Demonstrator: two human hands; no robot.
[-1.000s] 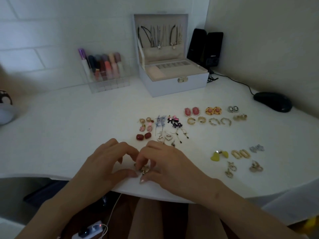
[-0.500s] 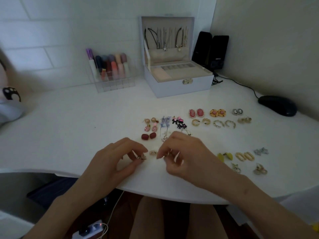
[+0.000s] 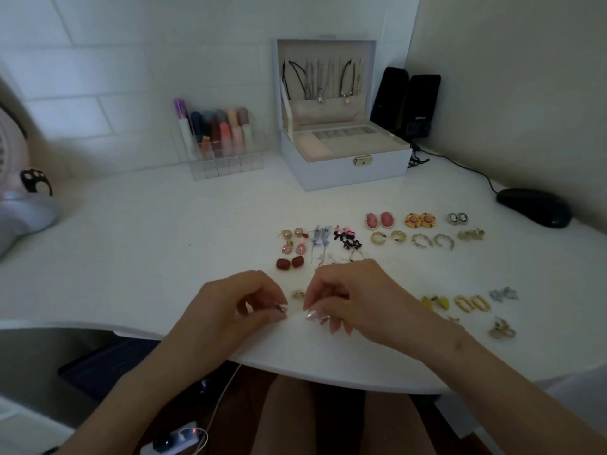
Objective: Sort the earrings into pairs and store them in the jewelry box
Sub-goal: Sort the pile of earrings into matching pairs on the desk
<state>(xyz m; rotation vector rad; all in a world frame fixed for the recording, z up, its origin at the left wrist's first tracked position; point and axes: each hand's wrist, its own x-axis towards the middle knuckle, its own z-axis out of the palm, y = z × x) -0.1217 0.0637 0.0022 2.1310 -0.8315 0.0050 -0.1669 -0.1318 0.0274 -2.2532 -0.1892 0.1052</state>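
1. Head view: the left hand [image 3: 236,303] pinches a small earring [image 3: 281,309] at its fingertips. The right hand [image 3: 358,297] has curled fingers, but I cannot tell if it holds something.
2. A second ago both hands met over one piece. Now they are apart, and a gold earring [image 3: 298,294] lies on the table [image 3: 131,257] between them.
3. I judge that pairing continues; the open jewelry box [image 3: 345,172] waits far behind.

The desk [image 3: 147,251] is smooth, matt white. The jewelry box [image 3: 328,174] looks leatherette outside and soft beige cloth inside, with a metal clasp [image 3: 362,160]. The gold hoop earrings [image 3: 377,238] are shiny metal; the organizer [image 3: 223,160] is clear plastic.
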